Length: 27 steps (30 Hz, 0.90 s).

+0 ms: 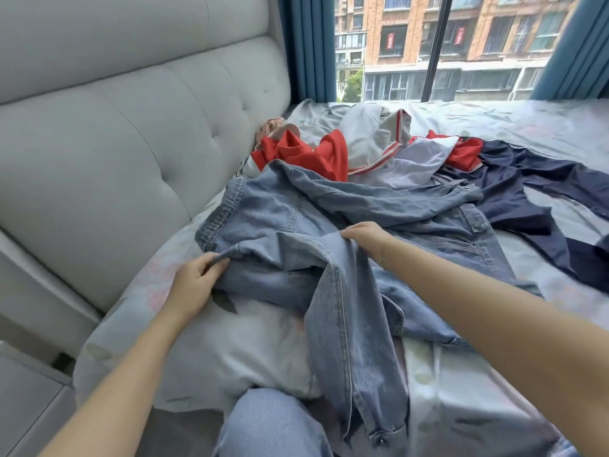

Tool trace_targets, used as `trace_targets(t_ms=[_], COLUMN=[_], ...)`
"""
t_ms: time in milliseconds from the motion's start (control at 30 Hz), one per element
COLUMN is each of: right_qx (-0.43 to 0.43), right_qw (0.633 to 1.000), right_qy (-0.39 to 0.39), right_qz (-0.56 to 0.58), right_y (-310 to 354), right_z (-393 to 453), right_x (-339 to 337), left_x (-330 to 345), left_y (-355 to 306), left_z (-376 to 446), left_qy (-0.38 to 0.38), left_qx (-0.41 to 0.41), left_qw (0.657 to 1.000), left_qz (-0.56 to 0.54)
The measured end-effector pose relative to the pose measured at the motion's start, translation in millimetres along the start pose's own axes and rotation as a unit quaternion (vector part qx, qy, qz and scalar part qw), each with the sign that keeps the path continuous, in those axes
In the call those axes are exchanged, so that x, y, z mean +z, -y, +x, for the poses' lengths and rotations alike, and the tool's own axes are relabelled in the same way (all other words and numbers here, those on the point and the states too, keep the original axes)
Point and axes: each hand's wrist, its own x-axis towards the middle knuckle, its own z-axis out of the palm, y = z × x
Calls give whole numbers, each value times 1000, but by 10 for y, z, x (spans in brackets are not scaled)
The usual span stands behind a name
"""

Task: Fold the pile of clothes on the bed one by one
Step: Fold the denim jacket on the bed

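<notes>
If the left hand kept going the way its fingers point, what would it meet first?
The left hand points up and right, pinching a fold of the denim jacket. Going on, it would probably just run into more of that jacket, though depth is uncertain from one view.

Denim jacket point(329, 245) gripped on bed point(527, 127).
Left hand point(194, 282) pinching a denim fold; right hand point(365, 237) gripping beside it. Red-and-white garments point(329, 153), navy trousers point(527, 192) behind.

A single head-worn wide-angle view looks forward and down, close over the bed point(543, 127), probably toward its far side.
</notes>
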Motion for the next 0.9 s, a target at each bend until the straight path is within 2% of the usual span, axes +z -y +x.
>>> trace_targets(t_ms=[67, 100, 200, 267, 333, 433, 467, 533, 600, 633, 667, 700, 733, 800, 900], right_qx=[-34, -48, -69, -96, -150, -176, -164, -134, -124, -132, -142, -156, -160, -147, -124], right_qw=[999, 999, 997, 993, 979, 964, 963, 964, 960, 957, 954, 953, 956, 975, 990], right_qy=[0, -8, -27, -50, -87, -95, -88, -56, -22, -10, -1, 6, 13, 23, 42], right_qz=[3, 11, 18, -44, -107, -176, -194, -222, -249, -258, -264, -261, -246, -166, -56], right_y=[-173, -274, -566, -757, -910, -1132, -1204, -1356, -1514, -1591, -1648, -1687, -1724, -1726, -1699], right_z=[-95, -137, -268, -402, -592, -883, -972, -1131, -1235, -1261, -1280, -1294, -1293, -1313, -1378], right_x=[15, 18, -18, -79, -176, -349, -396, -423, -344, -279, -209, -144, -88, -38, -155], left_x=[-9, -21, -5, 90, 212, 377, 452, 682, 960, 1095, 1216, 1308, 1375, 1471, 1582], left_y=[-74, -87, 53, 174, 164, -4, -107, -295, -525, -639, -731, -792, -821, -790, -681], left_z=[144, 206, 290, 253, 210, 129, 69, -49, -142, -162, -171, -173, -148, -64, 57], left_qy=[-23, -29, -23, -35, -88, -192, -205, -156, -33, 32, 82, 101, 102, 88, 55], left_qx=[17, 26, -16, -58, -78, -28, 4, 31, -86, -178, -263, -321, -348, -347, -331], left_qw=[998, 993, 948, 939, 938, 909, 912, 952, 989, 984, 953, 913, 881, 851, 831], left_qz=[49, 111, 317, 337, 325, 370, 354, 261, 112, -5, -128, -232, -304, -384, -444])
